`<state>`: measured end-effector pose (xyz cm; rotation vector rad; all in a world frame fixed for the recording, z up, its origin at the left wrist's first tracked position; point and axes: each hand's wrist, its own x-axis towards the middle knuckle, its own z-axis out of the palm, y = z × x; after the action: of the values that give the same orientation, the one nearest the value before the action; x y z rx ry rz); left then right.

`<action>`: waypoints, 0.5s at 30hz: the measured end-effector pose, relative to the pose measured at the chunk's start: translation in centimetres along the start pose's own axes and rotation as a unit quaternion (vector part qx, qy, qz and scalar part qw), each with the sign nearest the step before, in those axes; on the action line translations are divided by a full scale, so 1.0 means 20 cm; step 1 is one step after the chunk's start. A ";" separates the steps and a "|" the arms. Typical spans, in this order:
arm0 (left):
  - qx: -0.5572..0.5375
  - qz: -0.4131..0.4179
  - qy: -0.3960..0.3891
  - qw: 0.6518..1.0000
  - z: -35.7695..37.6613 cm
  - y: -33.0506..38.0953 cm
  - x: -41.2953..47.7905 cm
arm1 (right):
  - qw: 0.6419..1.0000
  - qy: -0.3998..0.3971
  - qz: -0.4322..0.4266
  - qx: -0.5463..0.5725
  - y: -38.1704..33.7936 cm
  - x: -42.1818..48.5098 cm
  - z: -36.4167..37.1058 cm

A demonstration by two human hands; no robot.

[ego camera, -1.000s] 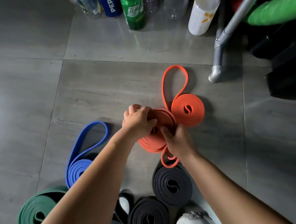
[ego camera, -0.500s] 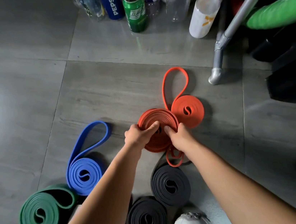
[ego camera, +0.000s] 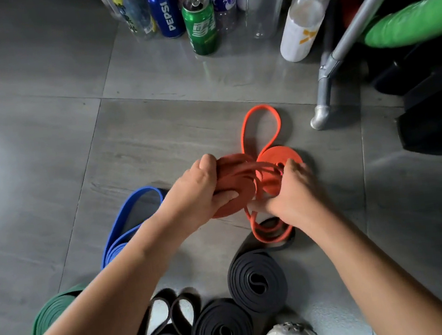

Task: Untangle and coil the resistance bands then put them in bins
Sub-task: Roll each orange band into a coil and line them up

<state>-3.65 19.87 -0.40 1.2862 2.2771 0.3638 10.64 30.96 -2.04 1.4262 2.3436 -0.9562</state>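
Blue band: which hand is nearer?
Left. The left hand is just right of the blue band, gripping the orange coil; the right hand is farther right, beyond that coil.

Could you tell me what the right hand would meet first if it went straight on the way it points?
The right hand, pinching orange strands, points away and slightly left. It would first meet the far orange coil just past its fingertips. Depth is unclear, so it may already touch.
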 end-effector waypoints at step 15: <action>-0.212 -0.005 0.021 0.977 -0.08 0.17 0.14 | 0.896 -0.117 -0.153 0.400 0.08 0.13 -0.19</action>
<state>-3.25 24.03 1.75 1.0530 2.0844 0.8298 11.22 35.71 -1.18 1.0454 2.0955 -2.2278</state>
